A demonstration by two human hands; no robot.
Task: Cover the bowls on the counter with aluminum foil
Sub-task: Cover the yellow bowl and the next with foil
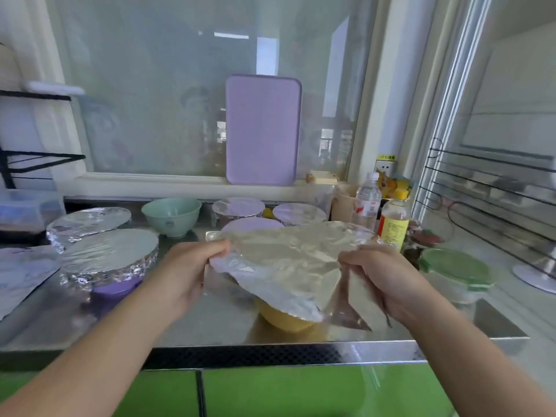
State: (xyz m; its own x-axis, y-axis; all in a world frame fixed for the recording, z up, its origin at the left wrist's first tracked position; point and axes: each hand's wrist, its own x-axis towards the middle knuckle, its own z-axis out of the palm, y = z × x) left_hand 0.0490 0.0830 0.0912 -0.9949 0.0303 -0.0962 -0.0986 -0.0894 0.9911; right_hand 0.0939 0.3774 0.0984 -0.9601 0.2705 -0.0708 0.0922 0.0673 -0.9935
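A sheet of aluminum foil (pixel 288 260) is draped over a yellow bowl (pixel 285 322) near the counter's front edge. My left hand (pixel 192 266) pinches the foil's left edge. My right hand (pixel 382 278) grips its right side. Only the bowl's lower part shows below the foil. A purple bowl (pixel 115 291) at the left has foil wrapped over its top. Behind it sits another foil-covered bowl (pixel 87 222). A mint green bowl (pixel 171 215) at the back stands uncovered. Three small foil-covered bowls (pixel 239 207) cluster behind the sheet.
A purple cutting board (pixel 263 129) leans on the window. Two bottles (pixel 365 203) and a green-lidded jar (pixel 457 273) stand at the right, beside a wire rack (pixel 493 200). A loose foil sheet (pixel 21 272) lies at the far left. The steel counter's front edge (pixel 270 349) is close.
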